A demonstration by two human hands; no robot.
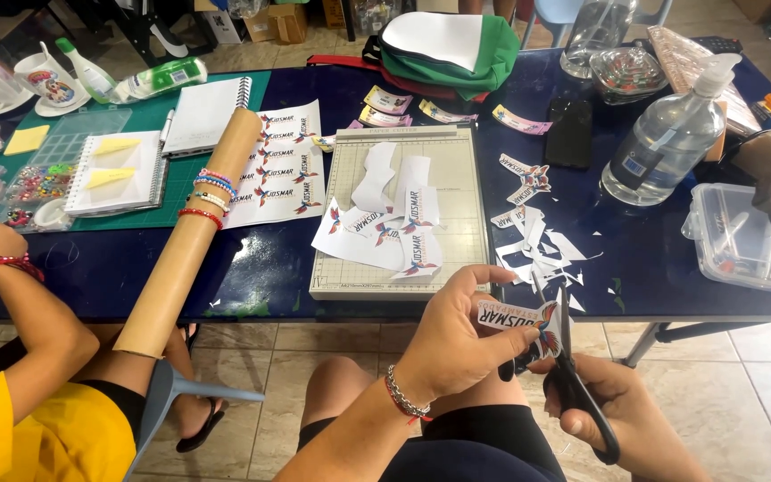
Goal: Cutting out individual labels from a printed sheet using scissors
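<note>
My left hand (453,335) pinches a small printed paper sticker (512,319) with lettering and a colourful bird, just in front of the table's near edge. My right hand (619,415) grips black-handled scissors (562,357) whose blades point up and bite into the sticker's right side. On the table ahead lies a grey grid paper trimmer (466,201) with several cut printed pieces (385,223) on it. White paper offcuts (537,254) are scattered to its right.
A long cardboard tube (191,236) ringed with bead bracelets leans off the table at the left, beside another person's arm (11,295) in a yellow shirt. Also there: a printed sheet (283,165), notebooks (118,170), bead trays, a clear pump bottle (667,134), a phone (569,132), a plastic box (747,236), a green bag (443,45).
</note>
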